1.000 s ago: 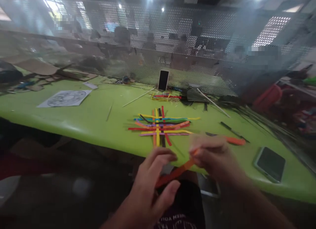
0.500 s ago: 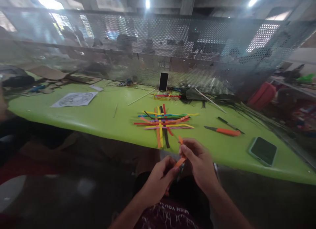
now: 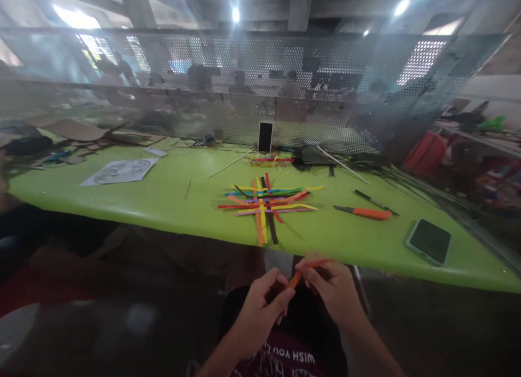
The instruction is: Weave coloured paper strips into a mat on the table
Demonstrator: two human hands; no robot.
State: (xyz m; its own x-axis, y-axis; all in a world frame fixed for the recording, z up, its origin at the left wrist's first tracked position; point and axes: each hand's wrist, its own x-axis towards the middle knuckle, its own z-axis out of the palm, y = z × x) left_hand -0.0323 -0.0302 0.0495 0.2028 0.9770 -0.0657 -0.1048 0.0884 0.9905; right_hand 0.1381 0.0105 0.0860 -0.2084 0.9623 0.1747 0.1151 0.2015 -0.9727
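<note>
An orange strip (image 3: pixel 296 279) is stretched between my two hands, just in front of the table's near edge and above my lap. My left hand (image 3: pixel 266 298) pinches its lower end between thumb and fingers. Higher up, my right hand (image 3: pixel 328 282) grips the same strip, part of which lies across its fingers. Beyond them on the green table (image 3: pixel 195 214) rests a loose weave of coloured strips (image 3: pixel 266 200), in red, yellow, orange, black, blue, green and purple, crossing one another. Whether the strips are paper or plastic I cannot tell.
Right of the weave lie an orange-handled knife (image 3: pixel 368 213), a black pen-like tool (image 3: pixel 376 202) and a phone (image 3: pixel 429 241). Another phone (image 3: pixel 265 137) stands upright at the back, near more strips (image 3: pixel 271 160). A printed sheet (image 3: pixel 120 171) lies at left; a perforated screen (image 3: pixel 244 95) runs behind.
My right hand has come down and nearer to my body, tilting the orange strip's upper part to the right. My left hand still pinches the strip. The view has shifted slightly.
</note>
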